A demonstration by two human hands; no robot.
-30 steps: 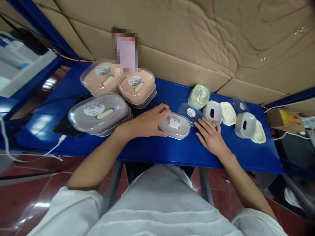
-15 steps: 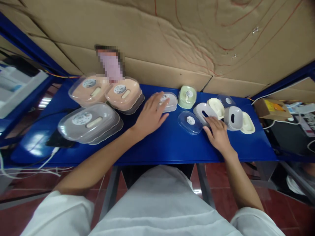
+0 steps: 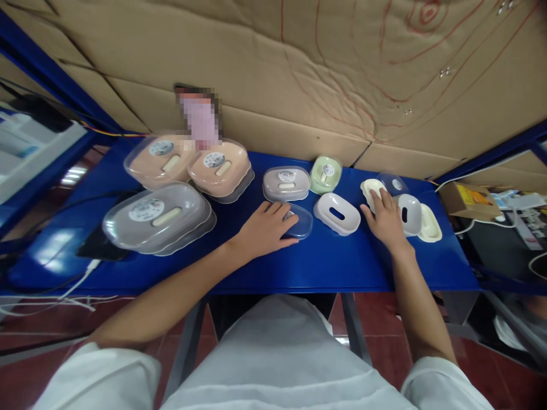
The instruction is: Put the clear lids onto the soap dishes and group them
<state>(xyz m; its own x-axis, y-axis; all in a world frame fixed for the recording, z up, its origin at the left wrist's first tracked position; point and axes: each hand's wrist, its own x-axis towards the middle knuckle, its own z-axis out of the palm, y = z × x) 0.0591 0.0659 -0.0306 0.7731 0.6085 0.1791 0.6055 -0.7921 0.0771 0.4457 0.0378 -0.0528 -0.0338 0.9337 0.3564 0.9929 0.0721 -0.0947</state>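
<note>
My left hand point(image 3: 268, 230) spans a clear lid point(image 3: 302, 221), its fingers at the far side and the thumb at the near edge. Just beyond it stands a lidded lavender soap box point(image 3: 286, 185), beside a lidded green one point(image 3: 326, 173). An oval lavender tray with a dark slot point(image 3: 337, 214) lies between my hands. My right hand point(image 3: 387, 219) has its fingers spread over a cream dish point(image 3: 371, 188), touching it and covering part of it. To its right are a lavender piece with a slot point(image 3: 409, 214) and another cream dish point(image 3: 429, 223).
Larger lidded peach boxes point(image 3: 220, 168) and grey boxes point(image 3: 158, 219) stand at the left, near a black device point(image 3: 100, 245) with a white cable. Another clear lid point(image 3: 393, 183) lies at the back right. A cardboard wall point(image 3: 256, 68) closes off the rear of the blue table point(image 3: 256, 273).
My left hand has come nearer and onto the clear lid, which now lies farther left. The oval lavender tray has shifted left and nearer. My right hand has moved from it to the cream dish.
</note>
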